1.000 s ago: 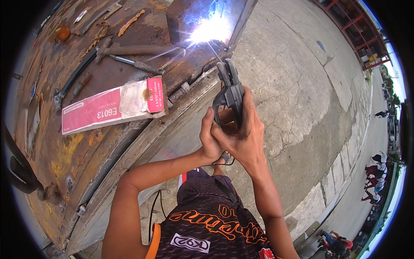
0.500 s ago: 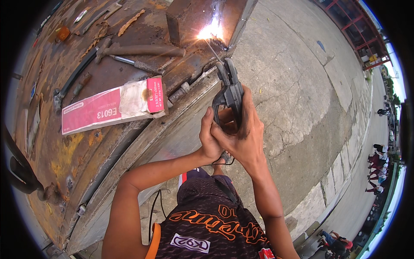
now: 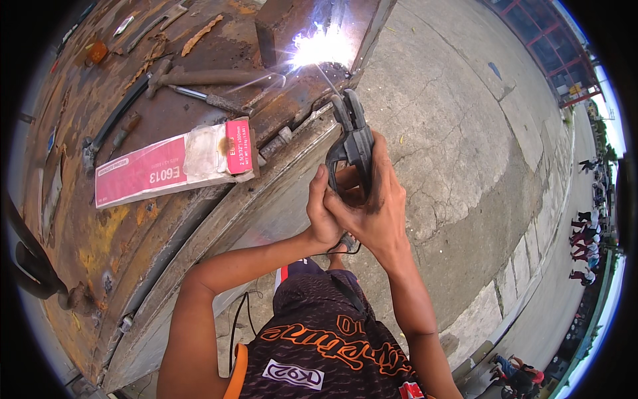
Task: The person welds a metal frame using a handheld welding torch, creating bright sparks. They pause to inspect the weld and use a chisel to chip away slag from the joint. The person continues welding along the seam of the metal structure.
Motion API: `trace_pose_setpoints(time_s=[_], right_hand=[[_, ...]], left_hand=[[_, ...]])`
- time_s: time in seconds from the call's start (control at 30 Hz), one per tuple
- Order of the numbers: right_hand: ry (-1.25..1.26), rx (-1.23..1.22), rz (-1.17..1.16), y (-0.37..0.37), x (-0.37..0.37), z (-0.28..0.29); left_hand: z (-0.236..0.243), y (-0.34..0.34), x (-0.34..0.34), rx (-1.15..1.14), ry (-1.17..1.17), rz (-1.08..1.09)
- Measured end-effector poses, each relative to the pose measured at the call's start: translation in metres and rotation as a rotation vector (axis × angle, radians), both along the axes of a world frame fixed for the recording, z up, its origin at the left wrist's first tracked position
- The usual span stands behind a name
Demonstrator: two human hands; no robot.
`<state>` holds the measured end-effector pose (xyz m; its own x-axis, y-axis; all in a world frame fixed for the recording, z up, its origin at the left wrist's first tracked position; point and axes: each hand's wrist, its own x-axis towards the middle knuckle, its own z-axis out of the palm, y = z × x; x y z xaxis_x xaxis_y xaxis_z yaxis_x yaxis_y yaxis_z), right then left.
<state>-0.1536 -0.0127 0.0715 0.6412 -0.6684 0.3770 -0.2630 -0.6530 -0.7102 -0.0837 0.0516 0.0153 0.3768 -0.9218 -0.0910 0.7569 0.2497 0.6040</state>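
Note:
Both my hands are closed round a black welding electrode holder [image 3: 355,143]. My right hand [image 3: 385,203] wraps its handle from the right, and my left hand [image 3: 323,211] clasps it from the left. A thin welding rod [image 3: 329,80] sticks out of the holder's jaws toward the table. At the rod's tip a bright white-violet arc [image 3: 323,48] burns at the foot of an upright rusty steel piece [image 3: 279,30]. The glare hides the joint. Some of my fingers are hidden behind the holder.
A pink-and-white electrode box [image 3: 149,169] lies on the rusty metal table [image 3: 100,246]. Beyond it are a hammer [image 3: 219,78] and a metal rod tool with a worn handle [image 3: 206,97]. A dark cable [image 3: 232,326] hangs beside my leg. People [image 3: 585,246] stand far right, past the concrete pavement [image 3: 458,146].
The arc's glow has grown larger and whiter, with spark streaks to its left. My hands and the holder have barely moved.

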Motion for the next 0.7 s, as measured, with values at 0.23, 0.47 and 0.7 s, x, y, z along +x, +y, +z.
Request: trace_pose_setpoints(time_s=[0.23,0.47,0.7], right_hand=[[-0.006,0.0,0.007,-0.0004,0.0006,0.0003],[0.004,-0.005,0.003,-0.001,0.001,-0.0021],[0.009,-0.023,0.003,-0.002,0.0012,-0.0029]], left_hand=[[0.001,-0.0002,-0.0001,-0.005,0.038,0.046],[0.002,-0.0004,0.0002,0.008,0.024,0.043],[0.0006,-0.0009,0.0016,0.042,0.001,0.008]])
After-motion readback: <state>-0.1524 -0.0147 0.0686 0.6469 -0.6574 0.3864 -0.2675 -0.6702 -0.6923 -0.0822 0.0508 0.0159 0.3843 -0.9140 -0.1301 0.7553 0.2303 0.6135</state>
